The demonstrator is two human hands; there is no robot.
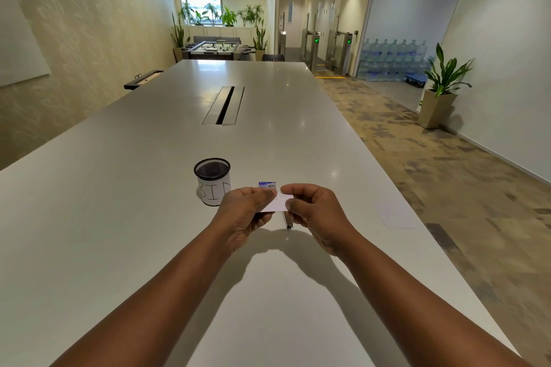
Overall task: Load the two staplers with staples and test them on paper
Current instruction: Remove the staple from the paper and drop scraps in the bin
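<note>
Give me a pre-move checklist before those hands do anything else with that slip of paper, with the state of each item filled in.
1. Small white paper pinched by both the left hand and the right hand: ok.
2. Paper lifted off the table: ok.
3. A stapler within reach: cannot tell; only a dark metallic end shows below the paper.
4. Staple box nearby: ok, it lies just behind the hands.
5. Staple already in the paper: cannot tell, too small to see.
6. Mesh cup out of the way: ok, it stands apart to the left.
</note>
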